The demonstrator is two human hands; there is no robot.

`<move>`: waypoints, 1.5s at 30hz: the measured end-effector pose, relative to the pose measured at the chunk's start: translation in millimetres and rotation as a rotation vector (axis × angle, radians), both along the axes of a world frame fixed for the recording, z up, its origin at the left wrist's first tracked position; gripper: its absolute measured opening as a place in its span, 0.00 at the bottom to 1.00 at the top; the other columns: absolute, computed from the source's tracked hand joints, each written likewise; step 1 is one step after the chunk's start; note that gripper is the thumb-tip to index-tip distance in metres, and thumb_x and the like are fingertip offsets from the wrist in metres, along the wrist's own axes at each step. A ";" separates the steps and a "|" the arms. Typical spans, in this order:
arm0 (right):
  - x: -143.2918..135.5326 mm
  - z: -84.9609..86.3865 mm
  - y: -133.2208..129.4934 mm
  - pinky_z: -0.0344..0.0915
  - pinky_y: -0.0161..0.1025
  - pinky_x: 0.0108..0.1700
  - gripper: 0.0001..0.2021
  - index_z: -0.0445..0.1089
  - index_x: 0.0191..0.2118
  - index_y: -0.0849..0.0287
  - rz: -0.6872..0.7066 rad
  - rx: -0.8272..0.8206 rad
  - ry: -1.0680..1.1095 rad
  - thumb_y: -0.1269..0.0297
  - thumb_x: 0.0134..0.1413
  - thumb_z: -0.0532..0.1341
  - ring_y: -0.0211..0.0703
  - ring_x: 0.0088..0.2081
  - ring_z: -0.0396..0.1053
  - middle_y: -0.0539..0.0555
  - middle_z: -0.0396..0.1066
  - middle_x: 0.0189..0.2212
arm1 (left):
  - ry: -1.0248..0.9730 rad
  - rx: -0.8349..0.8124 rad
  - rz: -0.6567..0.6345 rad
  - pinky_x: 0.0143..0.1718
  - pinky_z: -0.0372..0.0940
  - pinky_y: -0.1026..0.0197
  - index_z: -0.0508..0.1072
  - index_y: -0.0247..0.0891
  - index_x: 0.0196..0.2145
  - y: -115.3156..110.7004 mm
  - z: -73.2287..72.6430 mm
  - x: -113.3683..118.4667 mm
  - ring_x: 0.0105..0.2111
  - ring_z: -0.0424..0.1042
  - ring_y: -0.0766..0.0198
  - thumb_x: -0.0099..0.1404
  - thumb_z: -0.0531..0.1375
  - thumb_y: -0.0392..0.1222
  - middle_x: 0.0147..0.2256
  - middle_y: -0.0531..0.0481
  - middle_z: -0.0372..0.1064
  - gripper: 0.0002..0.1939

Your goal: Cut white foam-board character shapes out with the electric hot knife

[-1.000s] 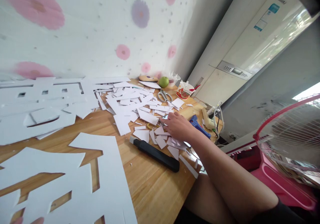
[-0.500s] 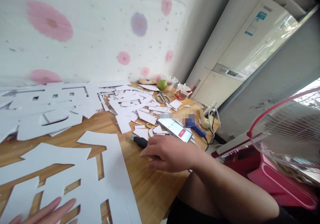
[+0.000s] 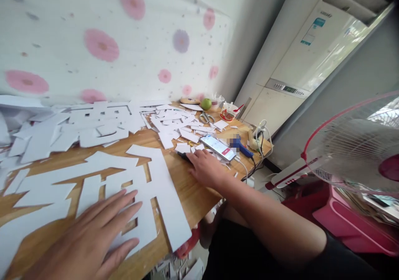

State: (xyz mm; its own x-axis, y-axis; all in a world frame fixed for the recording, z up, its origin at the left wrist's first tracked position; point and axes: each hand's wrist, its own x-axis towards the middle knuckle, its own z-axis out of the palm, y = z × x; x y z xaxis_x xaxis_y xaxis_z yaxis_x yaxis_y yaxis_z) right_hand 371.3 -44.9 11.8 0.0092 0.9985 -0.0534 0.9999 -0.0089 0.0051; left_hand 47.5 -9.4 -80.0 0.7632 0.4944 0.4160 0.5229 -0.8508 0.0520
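Cut-out sheet [image 3: 170, 192]: left hand [image 3: 96, 228] atop (fingers released); right hand [image 3: 205, 167] at black tool [image 3: 183, 156], grip unclear.

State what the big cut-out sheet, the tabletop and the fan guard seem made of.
Cut-out sheet: matte white foam board or card; it looks flat and clean-edged. Tabletop: wood or wood-look laminate, faintly glossy, with visible grain. Fan guard: probably metal wire, judging by its fine strands; coating unclear.

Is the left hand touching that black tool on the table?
Apart: the head view shows white cut-out sheet and bare tabletop between the left hand and the black tool.
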 end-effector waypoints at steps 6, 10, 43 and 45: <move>10.3 -3.7 -3.6 0.67 0.48 0.52 0.22 0.68 0.62 0.59 -0.054 0.039 0.074 0.67 0.64 0.59 0.56 0.52 0.72 0.64 0.73 0.52 | 0.133 -0.112 -0.043 0.63 0.63 0.37 0.69 0.49 0.63 -4.9 26.8 15.9 0.67 0.60 0.43 0.72 0.50 0.66 0.67 0.46 0.61 0.31; 11.1 -4.5 -22.4 0.70 0.45 0.47 0.29 0.61 0.68 0.59 -0.105 0.210 0.487 0.66 0.62 0.59 0.49 0.44 0.75 0.61 0.75 0.49 | 0.187 -0.185 -0.023 0.66 0.59 0.40 0.67 0.51 0.64 -9.0 27.6 15.9 0.69 0.54 0.46 0.70 0.56 0.64 0.69 0.49 0.57 0.30; -0.1 -21.1 -48.9 0.70 0.38 0.33 0.18 0.73 0.49 0.54 0.035 0.281 1.407 0.53 0.56 0.70 0.38 0.28 0.70 0.49 0.74 0.29 | 0.429 -0.282 -0.035 0.65 0.58 0.31 0.64 0.33 0.66 -32.6 65.0 83.8 0.69 0.52 0.32 0.63 0.66 0.63 0.69 0.33 0.52 0.43; 7.6 -15.5 -36.5 0.72 0.41 0.40 0.21 0.71 0.54 0.52 0.134 0.198 1.289 0.56 0.57 0.69 0.41 0.34 0.74 0.51 0.77 0.35 | 0.440 -0.290 -0.041 0.65 0.59 0.31 0.63 0.33 0.66 -31.4 63.6 84.2 0.69 0.52 0.31 0.62 0.64 0.66 0.69 0.33 0.52 0.45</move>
State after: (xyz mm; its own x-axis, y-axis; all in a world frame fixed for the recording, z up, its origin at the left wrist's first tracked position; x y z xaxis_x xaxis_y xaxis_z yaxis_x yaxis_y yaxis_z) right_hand 378.9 -81.4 -3.7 -0.0375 0.9796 0.1974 0.2787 0.2000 -0.9393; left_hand 131.7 -40.7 -16.4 0.8560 0.5076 -0.0977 0.5147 -0.8544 0.0710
